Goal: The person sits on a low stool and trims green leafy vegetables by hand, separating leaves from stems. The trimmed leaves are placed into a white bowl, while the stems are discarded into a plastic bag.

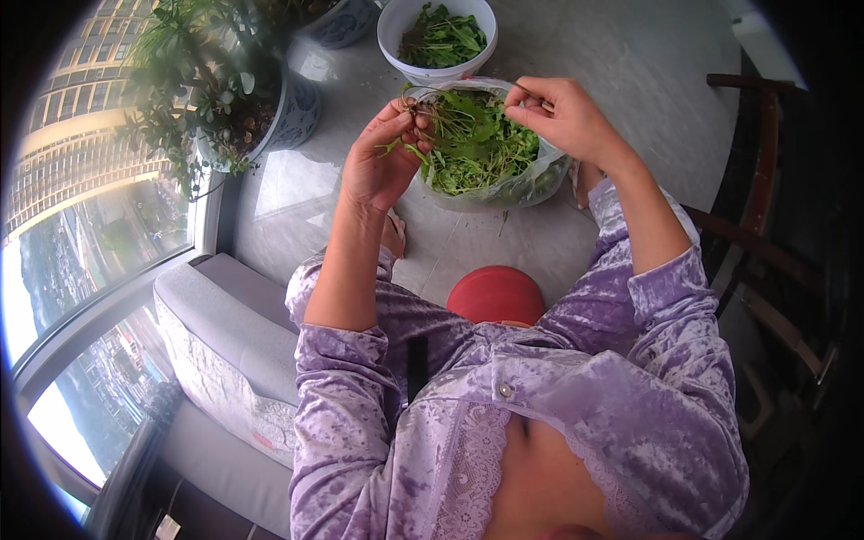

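A clear plastic bag (499, 192), its rim spread wide, lies on the floor and is filled with leafy greens (482, 158). Over its left side, my left hand (391, 145) pinches a small bunch of greens with thin stems and dark roots (415, 108) between thumb and fingers. My right hand (563, 115) is over the bag's right rim, its fingers curled around a thin brownish thing (548, 106), whose kind I cannot tell. Just beyond the bag stands a white plastic bucket (388, 34) holding more greens (445, 40).
Potted plants in blue and white pots (297, 111) stand at the left by the window. A red round stool (496, 293) is between my legs. A grey sofa (229, 337) is at the lower left, dark wooden furniture (763, 155) at the right.
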The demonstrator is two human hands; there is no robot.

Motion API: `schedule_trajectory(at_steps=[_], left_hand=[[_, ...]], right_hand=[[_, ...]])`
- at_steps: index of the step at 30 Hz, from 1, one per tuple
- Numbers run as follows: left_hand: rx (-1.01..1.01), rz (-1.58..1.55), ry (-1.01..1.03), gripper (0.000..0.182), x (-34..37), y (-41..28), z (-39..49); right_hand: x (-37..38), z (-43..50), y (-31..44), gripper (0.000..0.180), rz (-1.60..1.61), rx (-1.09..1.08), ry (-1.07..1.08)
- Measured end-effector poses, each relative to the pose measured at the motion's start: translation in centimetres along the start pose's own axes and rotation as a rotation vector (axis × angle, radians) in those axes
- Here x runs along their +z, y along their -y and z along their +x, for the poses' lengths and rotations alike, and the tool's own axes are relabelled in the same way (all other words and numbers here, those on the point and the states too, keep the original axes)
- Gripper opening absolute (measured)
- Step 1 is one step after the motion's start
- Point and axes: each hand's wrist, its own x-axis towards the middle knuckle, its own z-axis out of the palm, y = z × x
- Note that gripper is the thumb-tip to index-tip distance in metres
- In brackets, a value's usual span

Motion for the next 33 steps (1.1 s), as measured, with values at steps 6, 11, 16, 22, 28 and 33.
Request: schedule_trajectory(at_steps=[6, 11, 16, 22, 28, 33], left_hand=[[0.011, -0.014, -0.015, 0.015, 0.3, 0.1, 0.0], [-0.001, -0.02, -0.018, 0.014, 0.2, 0.2, 0.1], [-0.007, -0.013, -0.013, 0.014, 0.2, 0.3, 0.1], [-0.064, 0.143, 0.001, 0.016, 0.3, 0.5, 0.2], [-0.127, 0.347, -0.039, 0.014, 1.0, 1.6, 0.2], [-0.168, 0.455, 0.001, 0.021, 1.3, 1.8, 0.2]], right_hand=[[0.1, 0.0, -0.5, 0.01, -0.064, 0.022, 0.067], [0.1, 0.1, -0.2, 0.01, -0.095, 0.002, 0.052], [0.3, 0.1, 0.0, 0.01, -0.083, -0.027, 0.014], [1.0, 0.2, 0.8, 0.01, 0.02, -0.073, -0.083], [1.8, 0.2, 1.6, 0.024, 0.117, -0.11, 0.035], [2.4, 0.2, 1.7, 0.027, 0.106, -0.241, 0.147]])
